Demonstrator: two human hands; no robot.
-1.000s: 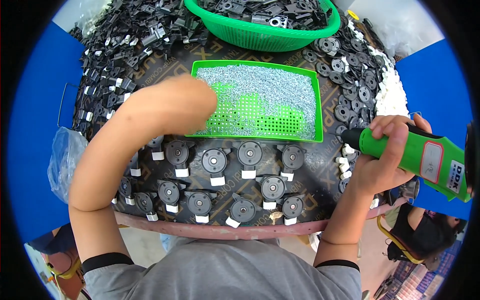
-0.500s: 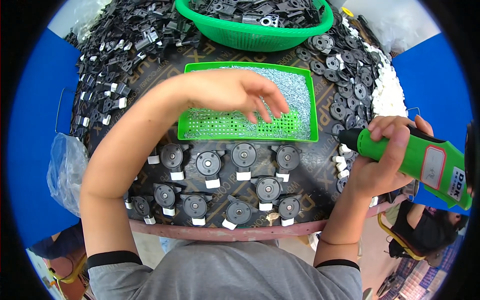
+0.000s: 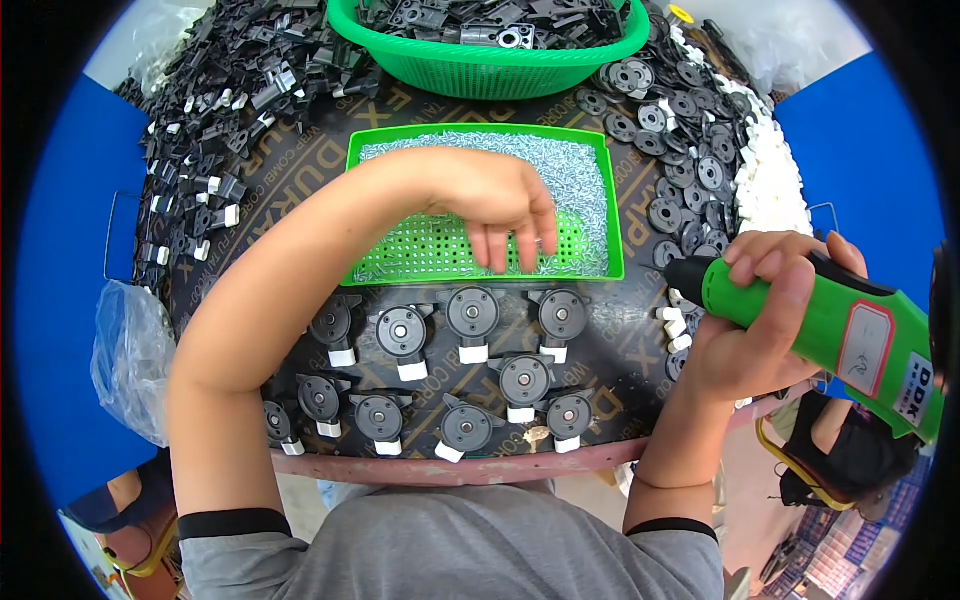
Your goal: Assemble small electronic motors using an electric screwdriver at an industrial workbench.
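My left hand (image 3: 505, 205) hangs over a green perforated tray (image 3: 616, 215), its fingers stretched downward and slightly apart. Whether any small part is at the fingertips cannot be made out. Small silvery screws (image 3: 582, 165) are heaped along the tray's far and right sides and thinly scattered over its near part. At the right, my right hand (image 3: 750, 340) is closed round a green electric screwdriver (image 3: 850, 325) with a black nose pointing left. Between the tray and the table edge stand two rows of black round-disc assemblies (image 3: 473, 312) with white tabs.
A green basket (image 3: 480, 75) of black parts stands at the back. Loose black parts with white pieces (image 3: 215, 120) cover the left side. Black discs (image 3: 665, 215) and white pieces (image 3: 770, 180) lie at right. A clear plastic bag (image 3: 130, 360) hangs at the left edge.
My left hand has turned fingers-down and lowered toward the near part of the tray. The right hand still holds the screwdriver, shifted slightly; the whole view has moved a little.
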